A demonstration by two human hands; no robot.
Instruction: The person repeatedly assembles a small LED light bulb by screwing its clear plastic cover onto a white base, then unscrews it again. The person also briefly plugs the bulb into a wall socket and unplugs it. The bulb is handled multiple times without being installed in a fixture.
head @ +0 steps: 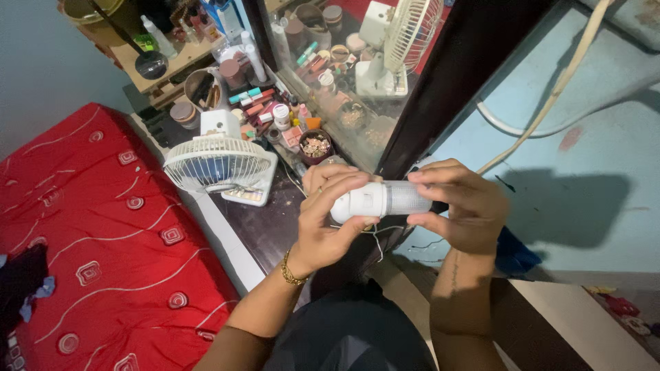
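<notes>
Holding a small white lamp level between both hands, in front of the dark table.

The left hand wraps its white base, fingers curled tight around it; the right hand pinches the ribbed clear end between thumb and fingers. Largest nearby is the red bedspread on the left, then the mirror, then a white fan standing on the table among jars and tubes. A thin wire hangs under the lamp.

Small white, pink and teal cosmetic packages crowding the dark dresser top.
</notes>
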